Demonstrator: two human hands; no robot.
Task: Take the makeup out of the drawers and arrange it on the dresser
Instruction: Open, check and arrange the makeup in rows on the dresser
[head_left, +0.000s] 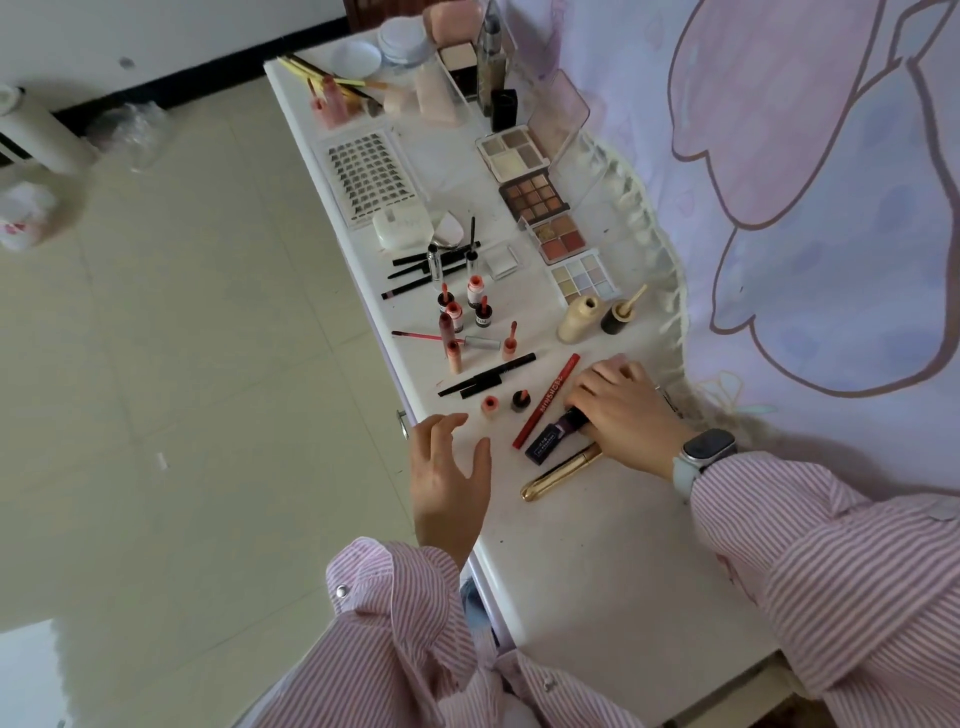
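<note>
The striped sleeves (395, 623) lie nearest, then the white tabletop (597, 561). The left hand (449, 478) hovers at its edge with fingers spread, holding nothing. The right hand (621, 410) curls its grip round a dark tube (558, 428), beside a gold tube (561, 470) (lying flat). Beyond, upright lip tints (460, 325) crowd together; a careless sweep could likely topple them.

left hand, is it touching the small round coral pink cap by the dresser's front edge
Apart. The head view shows bare white dresser top between the open left hand's fingertips and the small round coral pink cap.
</note>
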